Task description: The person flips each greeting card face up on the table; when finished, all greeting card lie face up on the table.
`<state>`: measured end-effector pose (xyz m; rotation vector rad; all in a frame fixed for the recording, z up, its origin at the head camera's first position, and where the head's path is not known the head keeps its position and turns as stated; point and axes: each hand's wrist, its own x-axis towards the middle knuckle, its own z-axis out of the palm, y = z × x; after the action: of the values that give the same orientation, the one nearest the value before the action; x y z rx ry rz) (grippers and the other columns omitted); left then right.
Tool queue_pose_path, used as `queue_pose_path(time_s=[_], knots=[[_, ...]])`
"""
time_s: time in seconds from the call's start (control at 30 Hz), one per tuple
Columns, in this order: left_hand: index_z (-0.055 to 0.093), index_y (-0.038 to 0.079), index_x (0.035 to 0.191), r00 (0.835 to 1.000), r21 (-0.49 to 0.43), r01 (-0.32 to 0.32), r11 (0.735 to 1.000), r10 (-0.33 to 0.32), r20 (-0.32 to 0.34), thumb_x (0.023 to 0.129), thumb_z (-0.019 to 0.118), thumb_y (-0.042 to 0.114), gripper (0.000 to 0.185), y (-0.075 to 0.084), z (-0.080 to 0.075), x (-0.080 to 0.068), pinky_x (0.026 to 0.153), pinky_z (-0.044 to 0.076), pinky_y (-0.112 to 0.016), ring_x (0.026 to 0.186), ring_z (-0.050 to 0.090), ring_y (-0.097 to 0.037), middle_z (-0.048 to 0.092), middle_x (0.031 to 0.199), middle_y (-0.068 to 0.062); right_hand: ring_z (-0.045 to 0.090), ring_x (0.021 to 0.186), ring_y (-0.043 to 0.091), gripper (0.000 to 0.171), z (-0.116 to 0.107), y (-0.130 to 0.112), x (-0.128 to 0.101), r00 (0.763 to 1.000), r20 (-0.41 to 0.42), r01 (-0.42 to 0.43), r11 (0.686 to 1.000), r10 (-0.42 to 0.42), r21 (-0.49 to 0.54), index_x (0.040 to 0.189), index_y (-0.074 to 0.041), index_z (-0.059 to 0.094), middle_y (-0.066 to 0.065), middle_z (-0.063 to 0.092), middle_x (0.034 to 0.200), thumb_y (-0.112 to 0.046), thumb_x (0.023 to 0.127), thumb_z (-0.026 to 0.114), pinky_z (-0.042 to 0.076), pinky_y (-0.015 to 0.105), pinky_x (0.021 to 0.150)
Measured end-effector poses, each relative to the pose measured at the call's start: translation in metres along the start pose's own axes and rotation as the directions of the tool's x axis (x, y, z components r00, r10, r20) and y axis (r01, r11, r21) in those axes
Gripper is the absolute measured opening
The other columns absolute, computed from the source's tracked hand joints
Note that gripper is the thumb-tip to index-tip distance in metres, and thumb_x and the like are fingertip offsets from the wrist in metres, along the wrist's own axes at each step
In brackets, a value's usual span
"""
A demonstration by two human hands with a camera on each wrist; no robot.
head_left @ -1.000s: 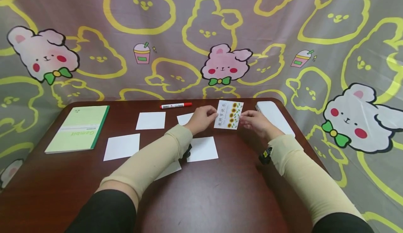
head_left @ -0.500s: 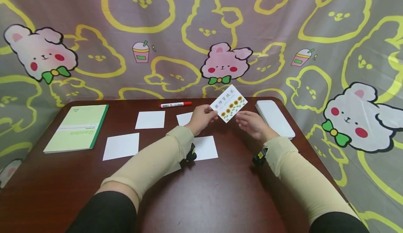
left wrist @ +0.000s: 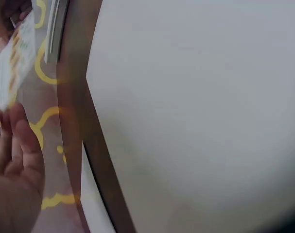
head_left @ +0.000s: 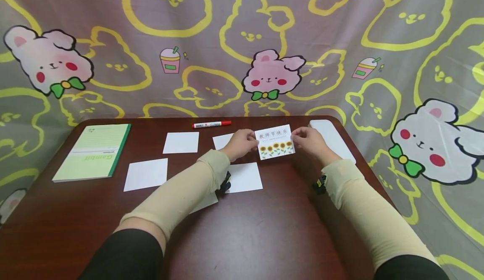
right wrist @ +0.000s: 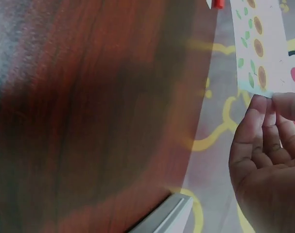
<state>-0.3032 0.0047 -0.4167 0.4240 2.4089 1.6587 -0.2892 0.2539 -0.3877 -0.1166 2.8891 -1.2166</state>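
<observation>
holding a small white paper card printed with a row of sunflowers point(head_left: 274, 141) level above the far middle of the dark wooden table point(head_left: 264, 238) — left hand point(head_left: 242, 142) pinching its left edge, right hand point(head_left: 307, 140) its right. likely the inspecting step; any next move needs both pinches kept even.

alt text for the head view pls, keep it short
Both hands, left hand and right hand, pinch a sunflower card by its side edges above a dark wooden table. White paper squares, a green notebook and a red marker lie around.
</observation>
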Motion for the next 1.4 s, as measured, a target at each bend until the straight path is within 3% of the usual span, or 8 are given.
queue_pose_path(time_s=[0.13,0.27,0.5,0.63,0.8,1.1,1.3,1.4], knots=[[0.050,-0.003,0.111,0.990,-0.211,0.085,0.974,-0.106,-0.093,0.092,0.062,0.006,0.023,0.001,0.008,0.000,0.070,0.057,-0.037,0.070,0.064,-0.018,0.066,0.091,-0.014,0.063,0.082,0.028,0.025,0.003,0.005,0.001,0.997,0.028,-0.068,0.993,0.066,0.093,0.108,0.007,0.061,0.023,0.063,0.097,-0.015,0.096,0.057,0.055,0.038,0.074],[0.054,-0.005,0.117,0.978,-0.305,0.148,0.941,-0.186,-0.100,0.094,0.058,0.008,0.026,0.002,0.015,-0.001,0.076,0.056,-0.035,0.081,0.065,-0.019,0.065,0.098,-0.015,0.062,0.081,0.027,0.025,0.006,0.009,0.003,0.993,0.021,-0.118,0.976,0.116,0.181,0.108,0.010,0.059,0.022,0.062,0.095,-0.012,0.095,0.057,0.054,0.044,0.079],[0.054,-0.007,0.126,0.961,-0.291,0.264,0.920,-0.278,-0.005,0.096,0.050,0.014,0.037,0.001,0.023,-0.001,0.084,0.053,-0.032,0.103,0.061,-0.026,0.061,0.113,-0.017,0.058,0.070,0.014,0.021,0.015,0.019,0.009,0.986,0.018,-0.169,0.983,0.168,0.068,0.103,0.007,0.061,0.012,0.062,0.085,-0.011,0.094,0.057,0.050,0.024,0.062],[0.053,-0.008,0.127,0.952,-0.280,0.305,0.910,-0.302,0.053,0.095,0.051,0.015,0.040,0.005,0.029,-0.002,0.088,0.050,-0.034,0.106,0.059,-0.029,0.057,0.120,-0.020,0.057,0.071,0.017,0.017,0.018,0.025,0.010,0.983,0.022,-0.181,0.982,0.182,-0.043,0.097,0.005,0.063,0.013,0.062,0.085,-0.011,0.093,0.057,0.047,0.024,0.060],[0.050,-0.009,0.130,0.941,-0.289,0.339,0.895,-0.320,0.113,0.096,0.049,0.017,0.042,0.012,0.033,-0.004,0.094,0.047,-0.037,0.113,0.054,-0.032,0.053,0.127,-0.022,0.058,0.070,0.017,0.018,0.021,0.030,0.015,0.978,0.026,-0.204,0.977,0.206,-0.064,0.096,0.007,0.065,0.013,0.063,0.086,-0.007,0.089,0.058,0.050,0.024,0.060],[0.046,-0.011,0.130,0.933,-0.293,0.360,0.886,-0.347,0.095,0.092,0.054,0.016,0.047,0.016,0.033,0.000,0.096,0.047,-0.038,0.110,0.055,-0.031,0.050,0.126,-0.023,0.057,0.063,0.010,0.025,0.018,0.027,0.026,0.965,0.104,-0.228,0.966,0.240,-0.118,0.102,0.007,0.068,0.009,0.065,0.084,-0.008,0.085,0.057,0.050,0.022,0.059],[0.049,-0.010,0.127,0.931,-0.260,0.364,0.894,-0.346,0.114,0.093,0.055,0.017,0.044,0.016,0.031,-0.001,0.096,0.047,-0.037,0.111,0.055,-0.030,0.051,0.130,-0.020,0.058,0.064,0.011,0.023,0.018,0.028,0.026,0.960,0.102,-0.245,0.959,0.260,-0.143,0.100,0.006,0.068,0.008,0.065,0.084,-0.008,0.085,0.057,0.050,0.022,0.059],[0.046,-0.007,0.133,0.935,-0.196,0.351,0.916,-0.331,0.126,0.095,0.054,0.021,0.048,0.013,0.022,-0.004,0.098,0.046,-0.037,0.116,0.053,-0.030,0.049,0.135,-0.018,0.059,0.068,0.014,0.023,0.018,0.027,0.024,0.962,0.084,-0.243,0.958,0.258,-0.153,0.102,0.006,0.068,0.010,0.066,0.088,-0.010,0.089,0.058,0.051,0.024,0.060]])
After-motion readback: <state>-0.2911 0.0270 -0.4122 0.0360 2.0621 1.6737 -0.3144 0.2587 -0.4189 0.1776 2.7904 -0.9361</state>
